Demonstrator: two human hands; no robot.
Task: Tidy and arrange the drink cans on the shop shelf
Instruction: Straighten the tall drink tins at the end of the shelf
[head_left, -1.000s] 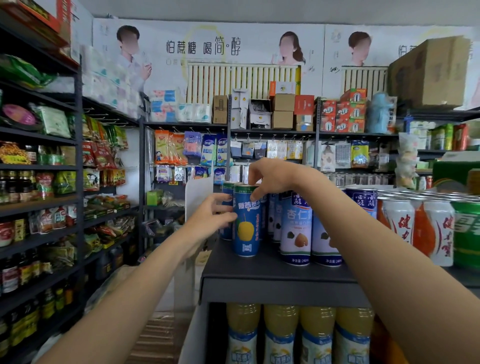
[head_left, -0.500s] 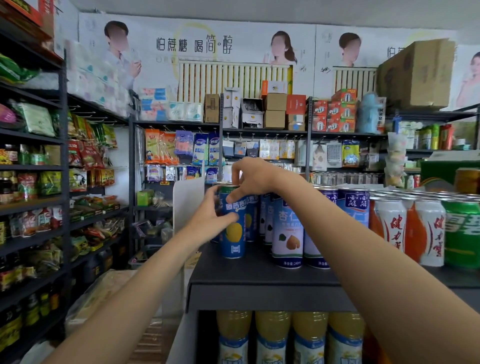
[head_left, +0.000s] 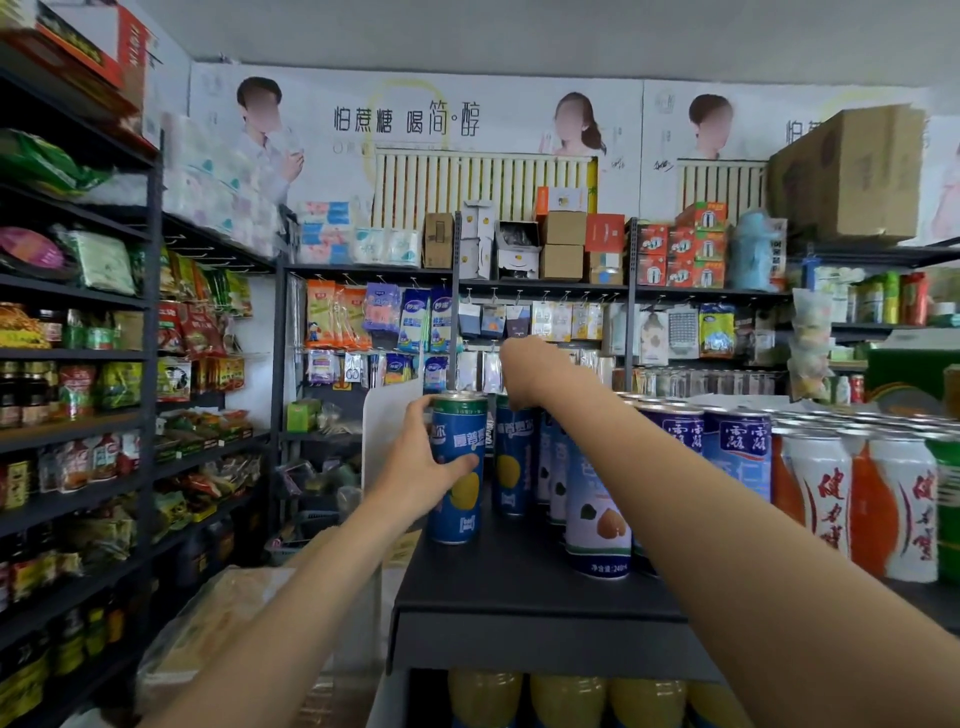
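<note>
Your left hand grips the front blue can round its left side, thumb across the label and the other fingers curled behind it, narrow enough to hold the can snugly; the can stands upright near the left front corner of the dark shelf, apart from the row behind. Keep it upright as you slide it back, turn the yellow fruit picture to face you, and set it in line with the second blue can just behind and to the right. Your right hand reaches over that second can's top; its fingers point away from you and are hidden, so you cannot tell whether they hold the rim or only touch it. Mind your right forearm, which passes close over the white almond can.
</note>
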